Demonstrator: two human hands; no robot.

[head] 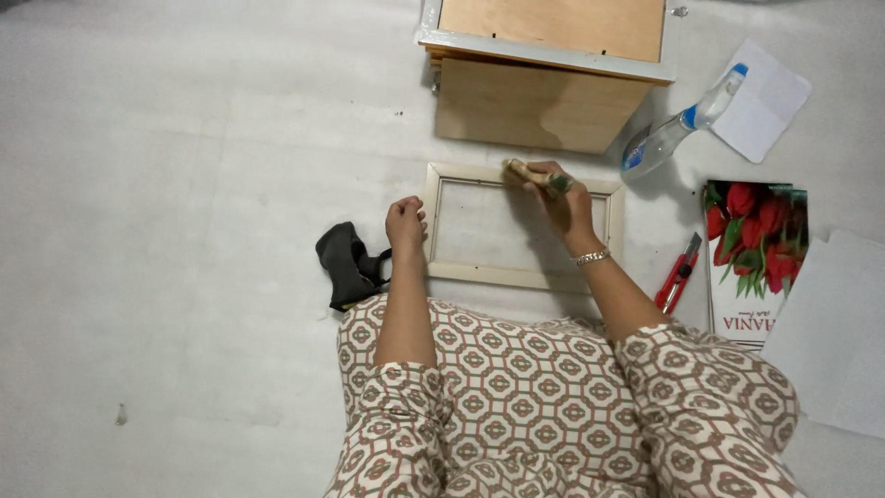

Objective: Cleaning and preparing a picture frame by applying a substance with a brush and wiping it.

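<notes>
A pale wooden picture frame [489, 274] lies flat on the white surface in front of me. My left hand [406, 224] rests with curled fingers on the frame's left side, pressing it down. My right hand [558, 196] is closed around a small brush-like tool [525, 171] whose tip touches the frame's top rail. A bracelet sits on my right wrist.
A stack of wooden boards [544, 78] lies beyond the frame. A spray bottle [680, 124] and a white sheet [765, 97] are at upper right. A red utility knife [679, 273], a tulip print [754, 258] and white paper [834, 332] lie right. A black object [348, 265] sits left.
</notes>
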